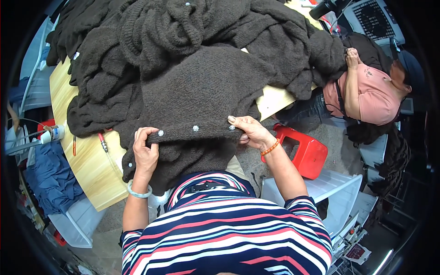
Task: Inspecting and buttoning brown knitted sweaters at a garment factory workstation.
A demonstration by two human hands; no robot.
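Note:
A dark brown knitted cardigan [197, 91] lies over the near table edge, its buttoned band stretched between my hands. Several round, sparkling buttons [195, 129] run along that band. My left hand [145, 149] pinches the band's left end beside one button, a pale bangle [139, 191] on its wrist. On the right, my right hand [250, 133] grips the other end, thumb next to another button. Below the band, more of the brown knit hangs toward my lap.
Brown knitwear is heaped across the wooden table [87, 169]. Left lie a red-handled tool [103, 142], an orange pen-like stick [74, 145] and a white jar [57, 132]. A red stool [307, 153] and plastic bin [337, 195] stand right. A co-worker in pink [373, 98] handles knitwear.

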